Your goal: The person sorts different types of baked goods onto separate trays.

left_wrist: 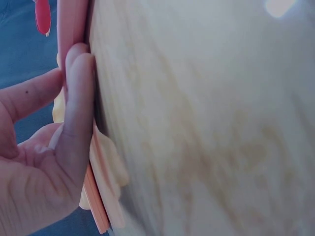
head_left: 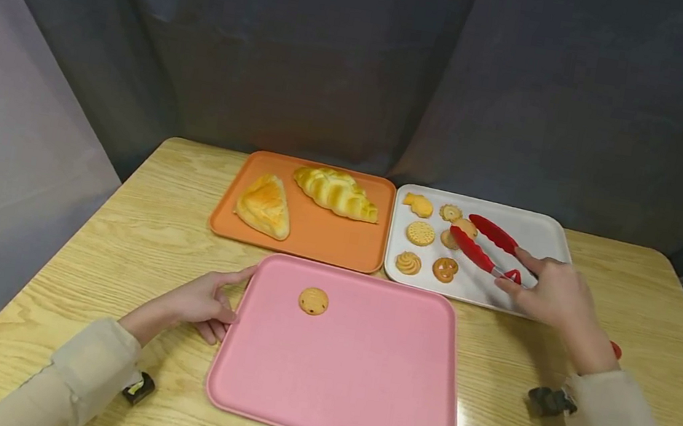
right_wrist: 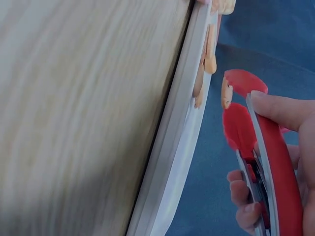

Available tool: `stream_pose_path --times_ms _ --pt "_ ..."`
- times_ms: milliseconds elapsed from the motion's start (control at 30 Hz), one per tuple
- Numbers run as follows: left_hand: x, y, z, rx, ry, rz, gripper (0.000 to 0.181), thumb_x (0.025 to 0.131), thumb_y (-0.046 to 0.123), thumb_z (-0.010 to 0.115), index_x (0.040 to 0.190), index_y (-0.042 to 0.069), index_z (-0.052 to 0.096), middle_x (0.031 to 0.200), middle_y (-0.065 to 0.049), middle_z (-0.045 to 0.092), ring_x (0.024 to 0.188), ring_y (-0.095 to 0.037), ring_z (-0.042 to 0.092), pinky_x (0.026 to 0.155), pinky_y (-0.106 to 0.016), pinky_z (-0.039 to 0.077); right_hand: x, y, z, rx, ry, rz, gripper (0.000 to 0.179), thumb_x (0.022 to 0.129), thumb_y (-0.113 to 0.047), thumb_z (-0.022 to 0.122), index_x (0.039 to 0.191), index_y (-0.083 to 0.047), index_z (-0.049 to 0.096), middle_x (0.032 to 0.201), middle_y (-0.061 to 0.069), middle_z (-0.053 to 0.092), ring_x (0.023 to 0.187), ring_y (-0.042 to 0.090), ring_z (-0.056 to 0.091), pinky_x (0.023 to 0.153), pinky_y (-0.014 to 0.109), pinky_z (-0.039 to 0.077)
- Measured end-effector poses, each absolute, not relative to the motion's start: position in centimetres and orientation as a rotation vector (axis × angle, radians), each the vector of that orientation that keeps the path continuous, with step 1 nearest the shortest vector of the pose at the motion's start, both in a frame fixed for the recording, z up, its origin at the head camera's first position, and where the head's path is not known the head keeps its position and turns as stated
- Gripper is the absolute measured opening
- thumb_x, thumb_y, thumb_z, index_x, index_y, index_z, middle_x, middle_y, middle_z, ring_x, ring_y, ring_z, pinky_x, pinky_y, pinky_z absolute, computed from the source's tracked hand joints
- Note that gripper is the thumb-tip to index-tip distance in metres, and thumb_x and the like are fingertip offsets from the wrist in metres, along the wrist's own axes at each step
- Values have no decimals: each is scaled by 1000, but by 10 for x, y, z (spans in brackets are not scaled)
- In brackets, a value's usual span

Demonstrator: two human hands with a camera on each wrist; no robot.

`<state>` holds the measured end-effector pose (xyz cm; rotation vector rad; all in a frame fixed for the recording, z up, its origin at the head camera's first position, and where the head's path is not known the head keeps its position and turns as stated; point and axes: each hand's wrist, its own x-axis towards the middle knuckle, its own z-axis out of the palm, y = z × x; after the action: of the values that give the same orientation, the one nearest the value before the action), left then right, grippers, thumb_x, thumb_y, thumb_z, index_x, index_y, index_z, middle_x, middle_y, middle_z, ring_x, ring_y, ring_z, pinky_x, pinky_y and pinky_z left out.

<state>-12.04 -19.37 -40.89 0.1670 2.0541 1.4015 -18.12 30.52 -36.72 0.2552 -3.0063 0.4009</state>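
Observation:
My right hand (head_left: 558,293) grips a pair of red tongs (head_left: 473,250) over the white tray (head_left: 543,236). A round cookie (right_wrist: 226,93) sits between the tong heads, above the tray in the right wrist view. Below it lies another cookie (head_left: 447,239), partly hidden by the tongs. My left hand (head_left: 201,306) holds the left edge of the pink tray (head_left: 342,382), its thumb and fingers at the rim (left_wrist: 73,22). On that tray, toward the upper left, lies a round cookie (head_left: 313,301) with dark chips.
Several biscuits lie on the white tray's left half, including a fish-shaped one (head_left: 418,205), a swirl (head_left: 408,263) and a pretzel (head_left: 445,269). An orange tray (head_left: 311,239) beside it holds a triangular bread (head_left: 266,206) and a braided bread (head_left: 336,193). Behind hangs a dark curtain (head_left: 312,54).

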Motion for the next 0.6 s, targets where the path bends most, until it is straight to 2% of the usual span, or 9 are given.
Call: stream_pose_path --times_ms 200,600 --pt "-121 -193 -408 155 2054 1402 80 84 -2 57 148 20 15 55 -15 58 44 -18 58 44 -38 54 -192 311 -367 148 -3034 403 73 76 -43 67 129 2 46 48 6 41 49 21 31 43 30 27" --pt "-120 -192 -410 156 2069 1396 79 84 -2 57 148 19 15 56 -16 59 44 -18 58 44 -37 53 -214 318 -369 -46 -3111 408 76 77 -41 66 134 2 40 54 8 47 60 25 36 46 32 31"
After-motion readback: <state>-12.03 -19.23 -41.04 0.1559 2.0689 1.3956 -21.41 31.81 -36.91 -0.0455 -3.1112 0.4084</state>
